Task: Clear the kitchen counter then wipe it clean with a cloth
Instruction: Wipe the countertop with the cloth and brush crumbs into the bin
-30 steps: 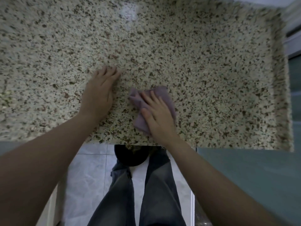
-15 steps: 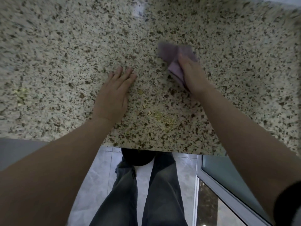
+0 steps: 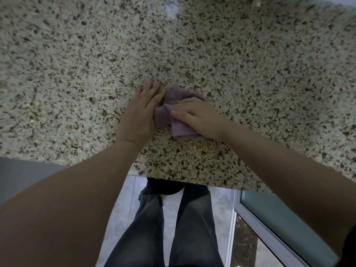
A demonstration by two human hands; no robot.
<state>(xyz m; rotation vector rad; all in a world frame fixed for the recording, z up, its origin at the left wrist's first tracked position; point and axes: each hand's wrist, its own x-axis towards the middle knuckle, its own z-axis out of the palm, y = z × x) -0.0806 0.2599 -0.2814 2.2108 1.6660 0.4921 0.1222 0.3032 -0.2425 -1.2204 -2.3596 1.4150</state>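
A speckled granite counter (image 3: pixel 192 45) fills the upper view. A crumpled purple cloth (image 3: pixel 174 120) lies on it near the front edge. My right hand (image 3: pixel 200 116) presses down on the cloth, fingers pointing left, and grips it. My left hand (image 3: pixel 143 112) lies flat on the stone with fingers together, its edge touching the left side of the cloth. Small yellowish crumbs (image 3: pixel 202 148) are scattered on the counter just in front of the cloth.
More yellowish specks (image 3: pixel 33 110) lie on the counter at the left. The counter's front edge (image 3: pixel 173 178) runs below my hands. Below it are my legs in grey trousers (image 3: pixel 167 228) on a tiled floor, and a glass cabinet door (image 3: pixel 285 224) at the lower right.
My right hand has pulled the cloth back from the far middle of the counter toward me and to the left, up against my left hand. The left hand stayed flat on the counter.
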